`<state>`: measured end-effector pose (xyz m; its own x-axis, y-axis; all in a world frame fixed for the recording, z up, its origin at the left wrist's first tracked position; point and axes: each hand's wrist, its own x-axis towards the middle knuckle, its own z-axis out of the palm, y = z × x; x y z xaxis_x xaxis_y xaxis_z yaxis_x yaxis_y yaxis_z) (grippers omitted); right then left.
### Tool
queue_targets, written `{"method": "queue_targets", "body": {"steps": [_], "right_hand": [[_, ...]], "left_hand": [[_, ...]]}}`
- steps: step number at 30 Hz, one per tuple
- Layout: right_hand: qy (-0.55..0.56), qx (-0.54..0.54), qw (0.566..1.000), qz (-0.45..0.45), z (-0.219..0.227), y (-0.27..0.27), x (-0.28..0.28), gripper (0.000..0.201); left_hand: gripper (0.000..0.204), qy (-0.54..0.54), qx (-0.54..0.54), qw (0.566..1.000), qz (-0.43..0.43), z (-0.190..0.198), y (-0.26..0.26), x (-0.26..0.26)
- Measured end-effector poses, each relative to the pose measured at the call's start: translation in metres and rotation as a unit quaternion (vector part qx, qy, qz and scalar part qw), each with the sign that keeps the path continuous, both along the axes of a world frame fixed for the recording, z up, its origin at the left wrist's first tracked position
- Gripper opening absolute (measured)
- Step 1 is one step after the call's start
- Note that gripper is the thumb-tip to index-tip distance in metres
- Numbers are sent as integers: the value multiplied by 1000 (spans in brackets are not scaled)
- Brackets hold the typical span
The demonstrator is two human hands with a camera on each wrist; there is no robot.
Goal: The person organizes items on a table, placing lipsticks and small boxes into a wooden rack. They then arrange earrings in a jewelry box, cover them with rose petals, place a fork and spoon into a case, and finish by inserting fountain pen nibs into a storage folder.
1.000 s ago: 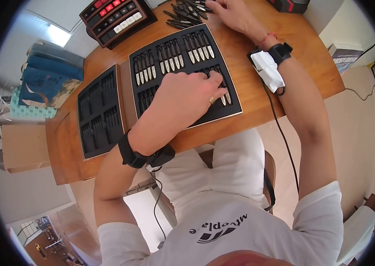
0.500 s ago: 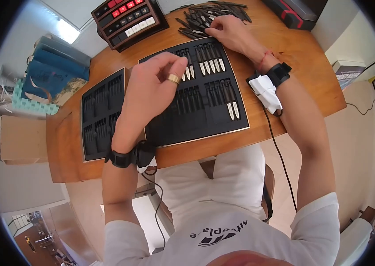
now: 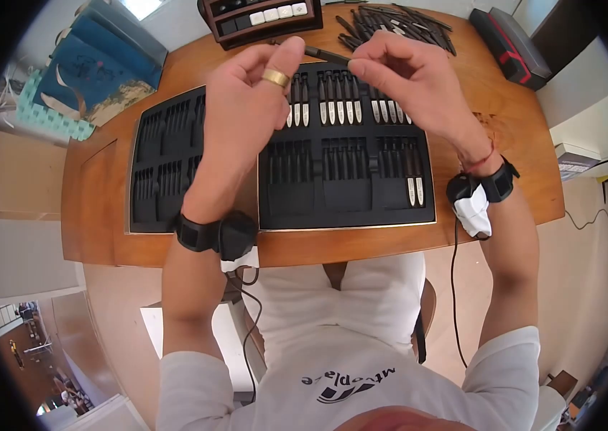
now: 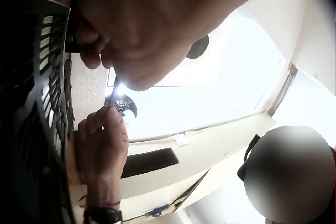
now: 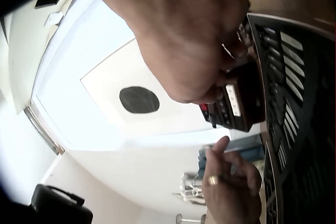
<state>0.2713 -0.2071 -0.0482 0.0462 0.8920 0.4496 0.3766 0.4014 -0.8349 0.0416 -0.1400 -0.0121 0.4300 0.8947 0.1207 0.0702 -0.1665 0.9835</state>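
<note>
At the far left, a cardboard box (image 3: 27, 176) and a blue bag (image 3: 95, 61) sit well out from your left hand (image 3: 243, 122), with the desk (image 3: 88, 194) running between the box and the left tray (image 3: 167, 161). That tray lies just to the left of your left hand and forearm, its right side partly hidden beneath them. Your left hand is closed in a pinch on one end of a dark stick (image 3: 327, 56), above the upper left part of the right tray (image 3: 351, 205). Beyond that hand, a small rack (image 3: 282, 20) stands near the back of the desk.

The stick spans the space between your two hands, tilted slightly down toward the right one. Below it, the right tray holds bright-tipped sticks (image 3: 340, 111) in its upper row; in its lower row, two more bright-tipped ones show at the right end, below your right hand (image 3: 426, 86). The tray's near rim runs just inside the desk's front edge.

Your right hand pinches the stick's other end over the tray's far right corner. A loose pile of dark sticks (image 3: 408, 25) lies just beyond it. A strip of bare wood runs between the tray's right rim and the desk's right edge, under your right wrist. Farther right of that hand, a dark case with red trim (image 3: 509, 54) sits near the desk's edge.
</note>
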Motion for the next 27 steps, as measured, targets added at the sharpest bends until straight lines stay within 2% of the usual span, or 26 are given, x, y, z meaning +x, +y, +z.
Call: {"method": "queue_targets", "body": {"steps": [1, 3, 6, 8, 9, 14, 16, 18, 20, 21, 23, 27], "right_hand": [[-28, 19, 999, 4, 1, -3, -5, 17], [-46, 11, 999, -1, 5, -6, -8, 17], [14, 24, 999, 28, 4, -4, -5, 19], [58, -64, 995, 51, 14, -8, 0, 21], [58, -65, 995, 50, 13, -9, 0, 21], [6, -103, 985, 141, 4, -8, 0, 21], [-12, -96, 986, 139, 4, -7, 3, 23], [-32, -91, 986, 134, 8, -5, 8, 25], [14, -123, 992, -15, 10, -2, 14, 31], [47, -81, 995, -39, 3, 7, 21, 32], [40, -52, 988, -137, 2, 6, 29, 35], [48, 2, 985, -163, -15, 19, 51, 30]], "left_hand": [[32, 1, -1, 1000, 2, -2, 2, -3], [30, -58, -26, 996, -55, -5, 9, -8], [28, -34, -46, 995, -79, -8, 10, -9], [27, -40, -39, 993, -104, -7, 5, -6], [27, -45, -33, 990, -131, -7, 1, -5], [26, -39, -21, 984, -170, -7, -4, 0], [26, -32, -19, 984, -173, -9, -4, -1], [25, -11, 42, 982, -184, -11, -1, 0], [23, 27, 30, 975, -220, -9, -5, 0], [21, 64, 20, 965, -253, -10, -9, 1], [20, 77, 21, 953, -292, -19, -23, 6], [17, 109, -9, 923, -368, -28, -45, 15]]}}
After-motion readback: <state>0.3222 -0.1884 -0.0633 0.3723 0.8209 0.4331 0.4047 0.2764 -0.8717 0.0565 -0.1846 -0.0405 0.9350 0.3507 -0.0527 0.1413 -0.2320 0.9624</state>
